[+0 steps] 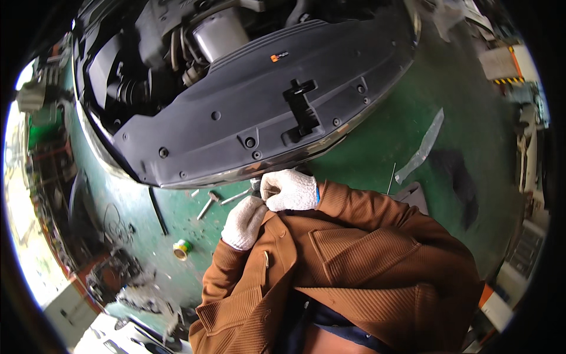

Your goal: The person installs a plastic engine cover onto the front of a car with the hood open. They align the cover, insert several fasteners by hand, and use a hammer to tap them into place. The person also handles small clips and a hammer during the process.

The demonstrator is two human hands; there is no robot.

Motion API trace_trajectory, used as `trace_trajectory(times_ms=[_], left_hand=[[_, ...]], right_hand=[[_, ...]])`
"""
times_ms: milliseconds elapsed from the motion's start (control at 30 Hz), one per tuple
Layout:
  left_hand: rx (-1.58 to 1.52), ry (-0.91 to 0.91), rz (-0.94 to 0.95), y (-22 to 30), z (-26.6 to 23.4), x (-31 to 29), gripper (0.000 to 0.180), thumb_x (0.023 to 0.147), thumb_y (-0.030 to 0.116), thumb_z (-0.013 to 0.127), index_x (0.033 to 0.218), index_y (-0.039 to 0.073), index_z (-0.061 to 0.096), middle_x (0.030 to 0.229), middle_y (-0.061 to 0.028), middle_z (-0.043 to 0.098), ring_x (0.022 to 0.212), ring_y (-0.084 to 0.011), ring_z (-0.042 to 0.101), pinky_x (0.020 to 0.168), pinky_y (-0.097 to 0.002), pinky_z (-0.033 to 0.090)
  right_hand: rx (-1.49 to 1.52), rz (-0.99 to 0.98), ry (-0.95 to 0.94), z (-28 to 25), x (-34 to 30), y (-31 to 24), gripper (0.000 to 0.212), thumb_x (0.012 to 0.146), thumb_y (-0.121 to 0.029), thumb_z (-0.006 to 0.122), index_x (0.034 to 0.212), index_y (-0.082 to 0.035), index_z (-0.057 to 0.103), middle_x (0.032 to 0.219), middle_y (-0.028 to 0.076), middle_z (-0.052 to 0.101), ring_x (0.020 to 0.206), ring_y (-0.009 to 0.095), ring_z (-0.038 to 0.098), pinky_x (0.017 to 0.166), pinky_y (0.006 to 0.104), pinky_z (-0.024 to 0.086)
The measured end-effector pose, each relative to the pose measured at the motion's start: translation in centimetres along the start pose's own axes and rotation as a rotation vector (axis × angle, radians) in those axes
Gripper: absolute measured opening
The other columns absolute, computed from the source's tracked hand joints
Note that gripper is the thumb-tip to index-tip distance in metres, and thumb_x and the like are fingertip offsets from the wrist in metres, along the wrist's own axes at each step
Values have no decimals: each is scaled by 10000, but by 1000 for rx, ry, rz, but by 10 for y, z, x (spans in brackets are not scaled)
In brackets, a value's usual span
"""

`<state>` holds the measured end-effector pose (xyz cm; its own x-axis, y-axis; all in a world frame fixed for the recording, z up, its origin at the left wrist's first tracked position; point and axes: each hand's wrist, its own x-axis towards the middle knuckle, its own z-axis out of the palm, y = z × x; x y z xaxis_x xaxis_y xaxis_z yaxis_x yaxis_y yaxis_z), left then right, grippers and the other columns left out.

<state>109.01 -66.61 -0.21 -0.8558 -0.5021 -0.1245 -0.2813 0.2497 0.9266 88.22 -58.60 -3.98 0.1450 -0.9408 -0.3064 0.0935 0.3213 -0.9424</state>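
Both my hands wear white knit gloves and meet in front of my brown corduroy jacket (365, 259), just below the front edge of a car. My left hand (244, 224) is closed, its fingertips bent in toward the other hand. Beside it, slightly higher, my right hand (293, 190) is closed too, thumb and fingers curled together. What either one holds, if anything, is hidden by the gloves. Beyond them lies the black plastic panel (194, 135) across the car's front, with round fasteners and a latch opening (303, 112). Part of the engine bay (221, 35) is exposed behind it.
On the green floor lie a hammer-like tool (207, 205), a black rod (157, 211), a green-yellow can (182, 249) and a clear plastic strip (421, 150). Dark cloth (463, 186) is at right. Car parts (115, 274) and a white car (121, 336) are lower left.
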Motion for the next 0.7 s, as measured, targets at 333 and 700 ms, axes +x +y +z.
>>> trace_trajectory(times_ms=[333,700], left_hand=[[-236,345,-412,-25,28,-8,192,1034,119,666,1167,-19,670,1007,-129,709,917,-177,664,869,-310,543],[102,551,-113,-110,-49,34,229,979,134,721,1175,22,681,968,-113,700,830,-184,659,811,-321,551]], right_hand=[[-83,91,133,-5,25,22,198,867,-170,748,995,-40,670,880,107,722,829,174,697,777,330,568],[-699,178,309,-30,79,26,234,901,-210,690,1052,-32,689,975,176,751,946,364,730,845,414,579]])
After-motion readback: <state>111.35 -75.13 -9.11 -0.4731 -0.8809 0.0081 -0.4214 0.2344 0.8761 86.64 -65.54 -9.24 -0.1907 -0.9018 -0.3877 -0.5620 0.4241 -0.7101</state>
